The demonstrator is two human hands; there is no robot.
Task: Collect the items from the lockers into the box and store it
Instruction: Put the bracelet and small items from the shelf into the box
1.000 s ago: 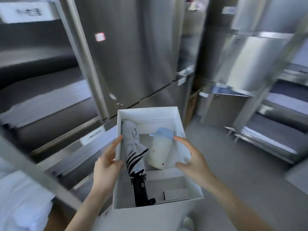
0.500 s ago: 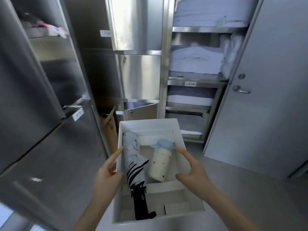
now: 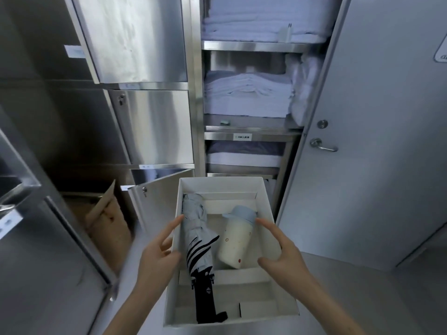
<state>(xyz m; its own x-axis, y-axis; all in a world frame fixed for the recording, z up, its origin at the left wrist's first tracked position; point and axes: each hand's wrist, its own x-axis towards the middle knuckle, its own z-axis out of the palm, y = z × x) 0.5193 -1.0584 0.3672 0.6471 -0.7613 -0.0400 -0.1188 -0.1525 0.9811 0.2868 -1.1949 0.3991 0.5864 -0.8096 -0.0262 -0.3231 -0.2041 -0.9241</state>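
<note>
While turning away from the side lockers, now facing the towel shelves (image 3: 249, 97) and door (image 3: 377, 141). Carrying the white box (image 3: 285, 303), left hand (image 3: 157, 259) and right hand (image 3: 283, 257) gripping its sides. Holding the umbrella (image 3: 196, 228) and bottle (image 3: 235, 240) inside. Probably heading off to store it.

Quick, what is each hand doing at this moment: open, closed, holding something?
Left hand: closed on the left wall of the white box, carrying it.
Right hand: closed on the box's right wall, sharing the load.
</note>
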